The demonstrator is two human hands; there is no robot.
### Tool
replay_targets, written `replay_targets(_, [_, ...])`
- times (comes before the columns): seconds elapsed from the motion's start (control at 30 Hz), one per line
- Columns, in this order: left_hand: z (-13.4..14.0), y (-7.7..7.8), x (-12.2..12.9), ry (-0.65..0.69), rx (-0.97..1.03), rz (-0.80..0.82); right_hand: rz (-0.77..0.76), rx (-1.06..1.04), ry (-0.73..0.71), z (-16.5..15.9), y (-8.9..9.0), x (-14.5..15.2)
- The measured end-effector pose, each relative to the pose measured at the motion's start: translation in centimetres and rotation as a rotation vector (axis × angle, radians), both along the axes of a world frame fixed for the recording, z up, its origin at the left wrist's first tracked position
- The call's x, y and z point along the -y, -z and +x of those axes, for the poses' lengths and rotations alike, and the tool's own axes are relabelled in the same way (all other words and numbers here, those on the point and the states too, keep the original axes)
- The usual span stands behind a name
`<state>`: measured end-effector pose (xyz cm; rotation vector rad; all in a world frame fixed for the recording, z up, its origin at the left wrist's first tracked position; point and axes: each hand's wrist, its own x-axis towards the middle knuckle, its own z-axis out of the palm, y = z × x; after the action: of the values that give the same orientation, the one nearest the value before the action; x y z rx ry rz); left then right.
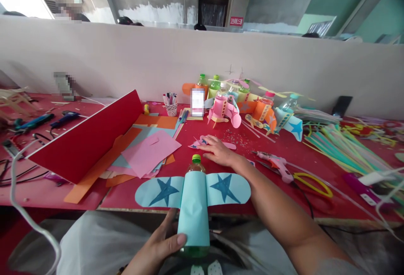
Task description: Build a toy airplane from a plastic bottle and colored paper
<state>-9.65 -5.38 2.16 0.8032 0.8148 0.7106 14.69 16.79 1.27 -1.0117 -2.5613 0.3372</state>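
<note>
My left hand (166,243) is wrapped round the lower end of a plastic bottle (196,165) with a green cap. Light blue paper (194,207) covers the bottle's body. From its sides spread two rounded paper wings, each with a dark blue star: the left wing (158,191) and the right wing (229,189). Beyond the bottle, my right hand (217,151) reaches over the red table, fingers stretched out above pink paper cutouts (196,144) with blue stars. Its fingertips hide part of them, and I cannot tell whether they touch.
Finished-looking bottle planes (222,109) stand at the back. A pink glue gun (277,165) and yellow-handled scissors (312,184) lie right. Left are paper sheets (151,151) and a red board (91,140). A pen cup (171,109) and a phone (198,102) stand behind.
</note>
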Motion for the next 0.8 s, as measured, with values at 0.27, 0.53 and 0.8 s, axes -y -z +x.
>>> replay_targets(0.27, [0.0, 2.1, 0.7, -0.037, 0.057, 0.058, -0.132, -0.319, 0.12, 0.2, 0.6, -0.7])
replay_targets(0.53, [0.8, 3.1, 0.4, -0.172, -0.057, 0.057, -0.145, -0.614, 0.245, 3.5, -3.2, -0.5])
replay_targets(0.8, [0.9, 2.8, 1.1, -0.206, -0.001, 0.045, -0.338, -0.813, 0.307, 3.7, -5.6, 1.5])
